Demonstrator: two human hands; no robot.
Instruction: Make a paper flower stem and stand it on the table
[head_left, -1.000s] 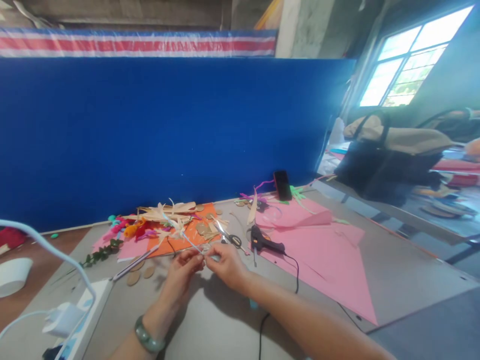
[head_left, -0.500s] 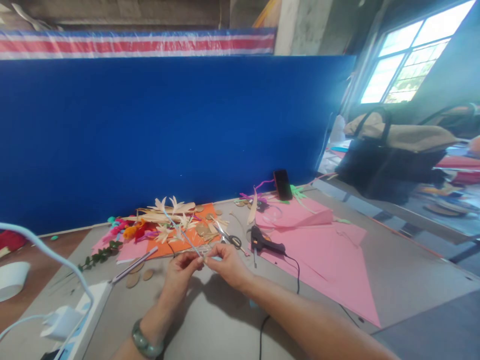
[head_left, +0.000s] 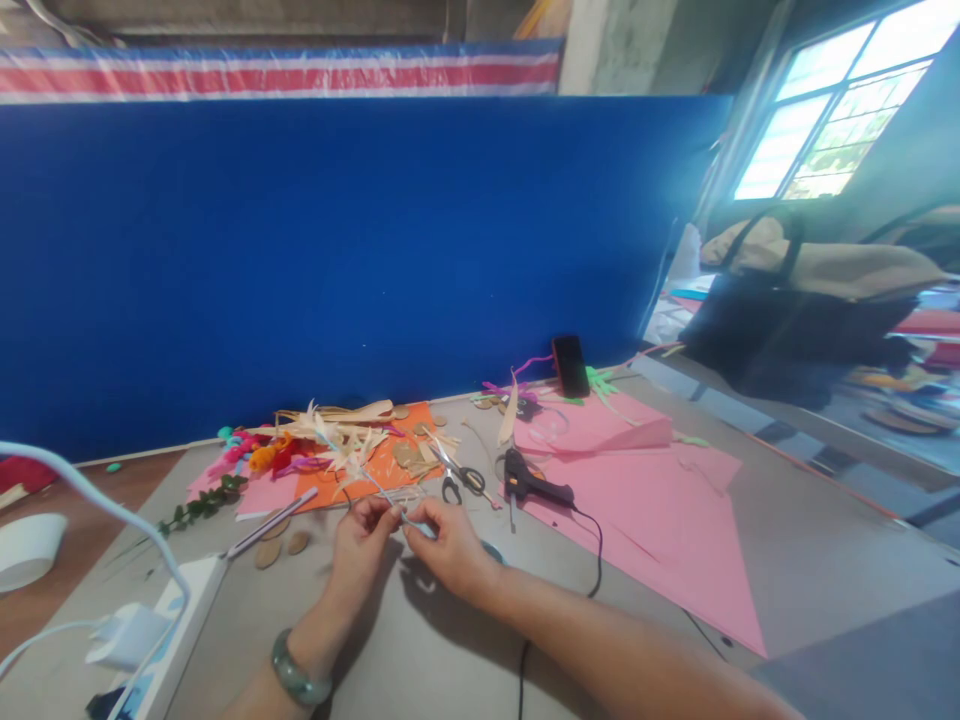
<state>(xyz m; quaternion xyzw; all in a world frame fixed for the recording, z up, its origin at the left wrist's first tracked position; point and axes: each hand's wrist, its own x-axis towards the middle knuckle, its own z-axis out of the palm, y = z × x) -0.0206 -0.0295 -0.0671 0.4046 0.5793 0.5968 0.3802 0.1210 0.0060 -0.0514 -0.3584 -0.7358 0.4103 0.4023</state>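
Note:
A thin pale-blue stem [head_left: 377, 487] slants up and left from my fingertips towards pale, husk-like petals. Whether the petals are attached to it I cannot make out. My left hand [head_left: 361, 545] pinches the stem between thumb and forefinger, with a green bangle on its wrist. Close beside it, my right hand [head_left: 448, 548] is also closed in a pinch at the stem's lower end; a bit of light blue shows between its fingers. Just beyond the hands lie scissors [head_left: 471, 481] with black handles, and to their right a black glue gun [head_left: 541, 484].
Pink sheets [head_left: 637, 500] cover the right side. An orange sheet [head_left: 315, 492] bears husk pieces and wooden discs. A pen-like tool [head_left: 271, 522], a leafy sprig [head_left: 202, 505] and a power strip [head_left: 187, 610] lie left. A phone [head_left: 571, 367] leans against the blue partition [head_left: 337, 250].
Both hands stay pinched on the stem, their fingers slightly shifted. The petals near its upper end have turned and look smeared. The whole view has moved a little.

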